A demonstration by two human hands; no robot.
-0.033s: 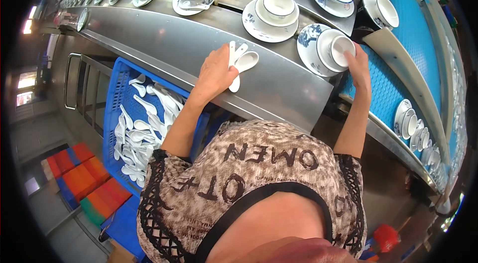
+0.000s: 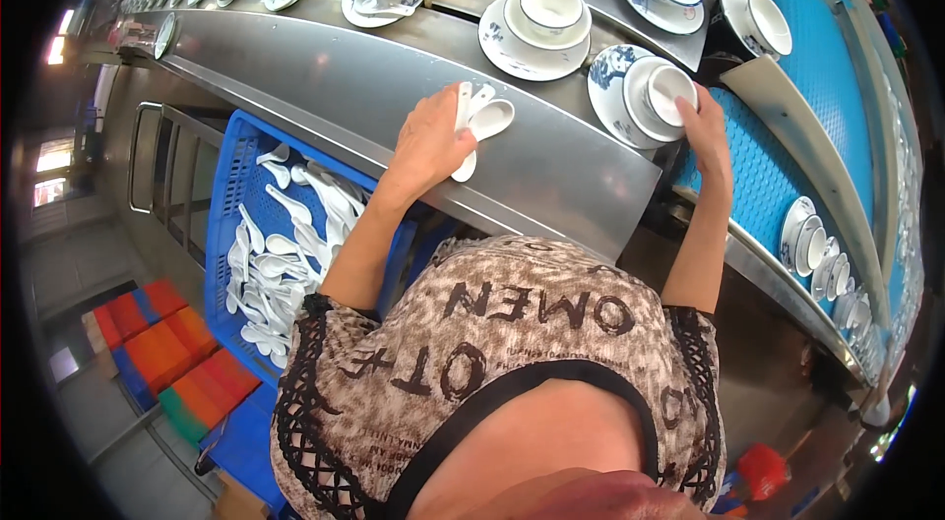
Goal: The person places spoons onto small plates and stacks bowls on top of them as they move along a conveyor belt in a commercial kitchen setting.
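While the blue crate [image 2: 236, 187] of loose white spoons [image 2: 285, 254] sits low at eight o'clock, the left hand [image 2: 431, 136] rests on the steel bench [image 2: 325, 77] with its grip clamped on a small bunch of white ceramic spoons [image 2: 482, 117], bowls fanned toward one o'clock. Farther out at two o'clock, the right hand [image 2: 707, 131] touches a white cup [image 2: 661, 92] on a blue-patterned saucer [image 2: 610, 77], fingers curled at its rim. Several sets along the far line already look assembled, one with a spoon, so the work seems partly done, with many spoons left.
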